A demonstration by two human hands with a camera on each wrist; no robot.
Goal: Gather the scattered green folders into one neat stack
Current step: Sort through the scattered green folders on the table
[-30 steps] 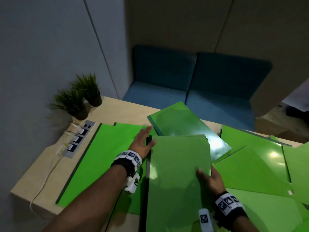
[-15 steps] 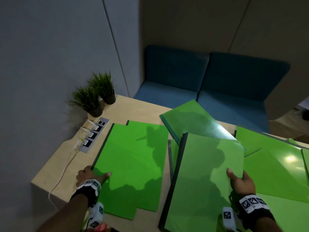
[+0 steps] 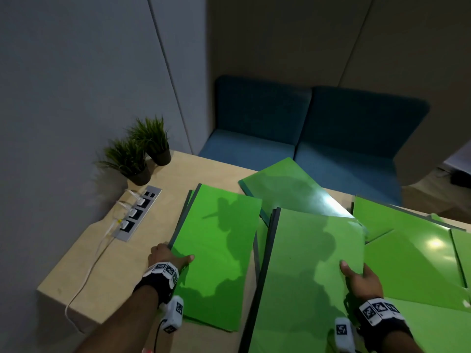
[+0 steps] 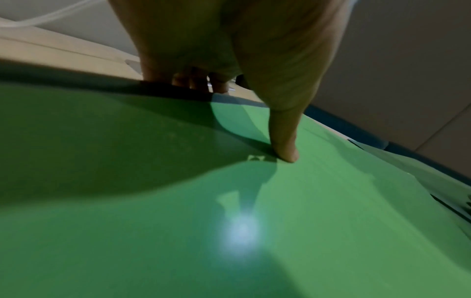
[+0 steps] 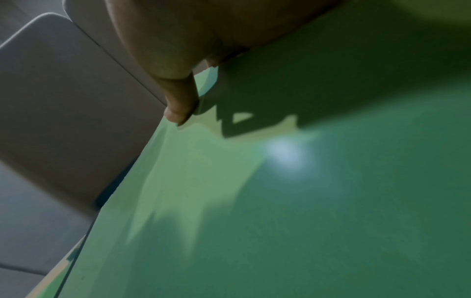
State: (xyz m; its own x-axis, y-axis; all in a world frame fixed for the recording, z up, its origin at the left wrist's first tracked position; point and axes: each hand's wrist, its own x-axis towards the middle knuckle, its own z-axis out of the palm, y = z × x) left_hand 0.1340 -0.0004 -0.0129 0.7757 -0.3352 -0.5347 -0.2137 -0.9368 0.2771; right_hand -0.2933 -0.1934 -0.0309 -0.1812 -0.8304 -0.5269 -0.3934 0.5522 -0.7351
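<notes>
Several green folders lie scattered over a pale wooden table (image 3: 119, 271). My left hand (image 3: 173, 254) pinches the left edge of a bright green folder (image 3: 219, 250). In the left wrist view its thumb (image 4: 285, 149) presses on that folder's cover (image 4: 254, 231) and the fingers (image 4: 198, 82) curl over the edge. My right hand (image 3: 356, 275) grips the right edge of a paler green folder (image 3: 305, 263) with a dark spine; its thumb (image 5: 181, 108) lies on top and the fingers are hidden beneath. Another folder (image 3: 288, 189) lies behind these two, and more folders (image 3: 413, 256) overlap at the right.
Two small potted plants (image 3: 150, 141) stand at the table's far left corner. Beside them is a socket strip (image 3: 137, 212) with a white cable (image 3: 86, 273) running off the left edge. A blue sofa (image 3: 305, 128) stands beyond the table's far edge.
My left hand left the top of the middle folder and came back to the bright green folder's left edge, where it now pinches it. The right hand keeps its hold on the paler folder.
</notes>
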